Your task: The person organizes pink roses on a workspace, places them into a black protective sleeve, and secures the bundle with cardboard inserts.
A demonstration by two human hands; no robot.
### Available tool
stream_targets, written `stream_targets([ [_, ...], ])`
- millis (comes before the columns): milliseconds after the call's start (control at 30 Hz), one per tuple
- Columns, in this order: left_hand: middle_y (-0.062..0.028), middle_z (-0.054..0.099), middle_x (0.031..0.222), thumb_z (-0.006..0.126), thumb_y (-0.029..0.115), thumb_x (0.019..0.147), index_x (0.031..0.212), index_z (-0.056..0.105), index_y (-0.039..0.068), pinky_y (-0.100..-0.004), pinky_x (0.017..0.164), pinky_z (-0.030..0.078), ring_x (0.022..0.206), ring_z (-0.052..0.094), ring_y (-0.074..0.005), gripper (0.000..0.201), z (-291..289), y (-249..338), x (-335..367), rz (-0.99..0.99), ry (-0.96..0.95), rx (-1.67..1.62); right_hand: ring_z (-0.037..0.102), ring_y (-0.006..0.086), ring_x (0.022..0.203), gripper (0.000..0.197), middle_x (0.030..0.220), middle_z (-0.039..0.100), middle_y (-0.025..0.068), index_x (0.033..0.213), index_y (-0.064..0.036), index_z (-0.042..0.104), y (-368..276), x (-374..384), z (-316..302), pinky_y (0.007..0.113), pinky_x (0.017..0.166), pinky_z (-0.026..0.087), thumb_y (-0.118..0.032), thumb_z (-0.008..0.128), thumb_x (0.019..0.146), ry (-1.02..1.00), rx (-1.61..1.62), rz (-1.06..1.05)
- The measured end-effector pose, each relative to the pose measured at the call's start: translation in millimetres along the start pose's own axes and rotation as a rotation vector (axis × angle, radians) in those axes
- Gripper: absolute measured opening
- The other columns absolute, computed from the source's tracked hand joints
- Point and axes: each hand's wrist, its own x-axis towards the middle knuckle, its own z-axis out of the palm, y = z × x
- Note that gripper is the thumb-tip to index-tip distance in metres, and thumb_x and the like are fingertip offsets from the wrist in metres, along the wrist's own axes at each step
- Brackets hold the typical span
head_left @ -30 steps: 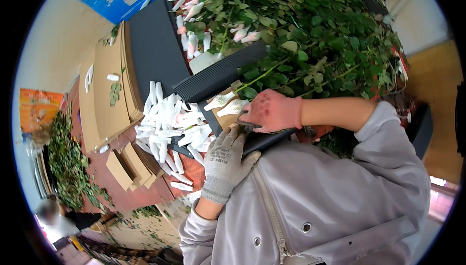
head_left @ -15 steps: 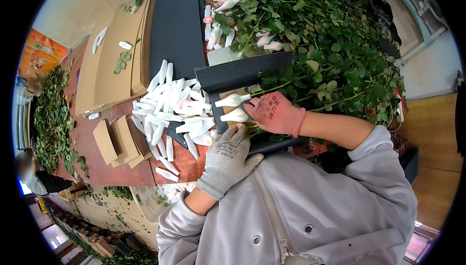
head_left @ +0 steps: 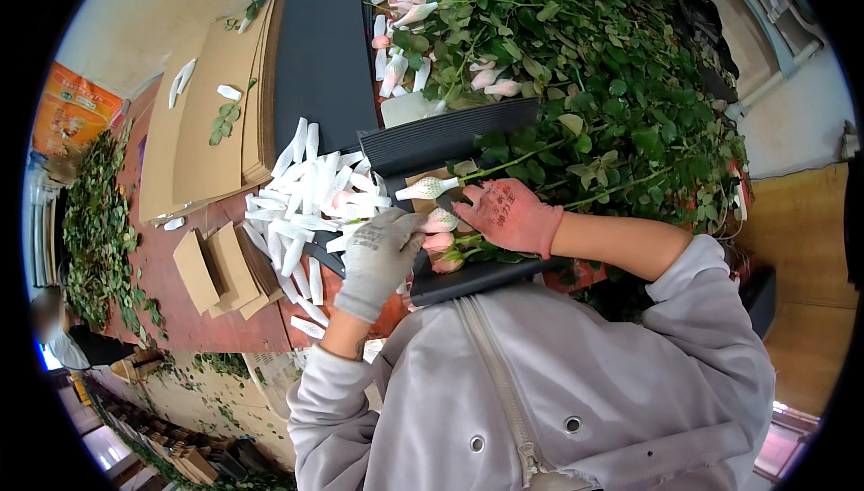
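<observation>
My left hand [head_left: 382, 257], in a grey glove, has its fingers bent and drawn together at the tip of a netted rose [head_left: 439, 221]; whatever the fingertips pinch is hidden. In a pink glove, my right hand [head_left: 508, 215] has its fingertips closed at the base of that same bud. Just above lies another rose in a white foam net [head_left: 427, 189], its green stem running right. Two bare pink roses, one higher [head_left: 438, 242] and one lower [head_left: 447, 262], rest below on a black ribbed holder [head_left: 450, 135] lined with brown cardboard.
A heap of white foam nets [head_left: 310, 185] lies left of the holder. Beyond are stacked brown cardboard sheets [head_left: 207, 122] and a black board [head_left: 326, 68]. Leafy rose stems [head_left: 612, 86] fill the right side. Small cardboard pieces [head_left: 229, 266] lie at the left on the red table [head_left: 162, 284].
My left hand has moved up and left, off the lower roses, uncovering the two bare pink heads; its fingers have bent together. My right hand has barely shifted.
</observation>
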Motion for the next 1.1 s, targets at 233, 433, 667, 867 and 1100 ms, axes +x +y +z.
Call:
stream_targets([
  [233, -0.0073, 0.061, 0.083, 0.060, 0.012, 0.080, 0.089, 0.065, 0.012, -0.0398, 0.069, 0.049, 0.078, 0.060, -0.0291, 0.010, -4, -10, 5, 0.031, 0.060, 0.015, 0.063, 0.0263, 0.080, 0.033, 0.089, 0.061, 0.0128, 0.114, -0.0026, 0.054, 2, -3, -5, 0.038, 0.070, 0.049, -0.013, 0.044, 0.085, 0.126, 0.147, 0.074],
  [433, -0.0105, 0.062, 0.090, 0.056, 0.006, 0.080, 0.096, 0.063, 0.008, -0.0415, 0.074, 0.048, 0.084, 0.060, -0.0307, 0.017, -43, -51, -20, -0.230, 0.083, 0.423, 0.061, 0.0277, 0.078, 0.039, 0.084, 0.060, 0.0111, 0.116, -0.0032, 0.052, 4, 4, 1, 0.039, 0.069, 0.048, -0.021, 0.054, 0.082, 0.000, 0.164, 0.106],
  [667, -0.0140, 0.061, 0.111, 0.059, 0.036, 0.083, 0.113, 0.059, 0.005, -0.0419, 0.088, 0.044, 0.102, 0.058, -0.0306, 0.043, -39, 76, -20, 0.155, -0.222, 0.008, 0.063, 0.0261, 0.077, 0.035, 0.082, 0.062, 0.0077, 0.117, -0.0104, 0.054, 16, -3, -7, 0.039, 0.067, 0.048, -0.019, 0.050, 0.083, 0.009, 0.130, 0.088],
  [867, -0.0163, 0.059, 0.117, 0.055, 0.044, 0.085, 0.119, 0.055, 0.001, -0.0418, 0.097, 0.041, 0.114, 0.052, -0.0314, 0.055, 1, 73, -23, 0.080, -0.332, 0.081, 0.063, 0.0257, 0.077, 0.032, 0.082, 0.063, 0.0063, 0.114, -0.0101, 0.056, 22, -8, -19, 0.038, 0.067, 0.048, -0.016, 0.047, 0.084, 0.099, 0.056, 0.025],
  [1100, -0.0158, 0.059, 0.118, 0.054, 0.042, 0.086, 0.120, 0.055, 0.002, -0.0418, 0.098, 0.040, 0.116, 0.052, -0.0307, 0.052, 1, 73, -24, 0.058, -0.359, 0.063, 0.062, 0.0250, 0.086, 0.042, 0.100, 0.059, 0.0094, 0.118, -0.0089, 0.053, 8, 11, -23, 0.038, 0.073, 0.048, -0.024, 0.055, 0.080, -0.053, 0.076, 0.067],
])
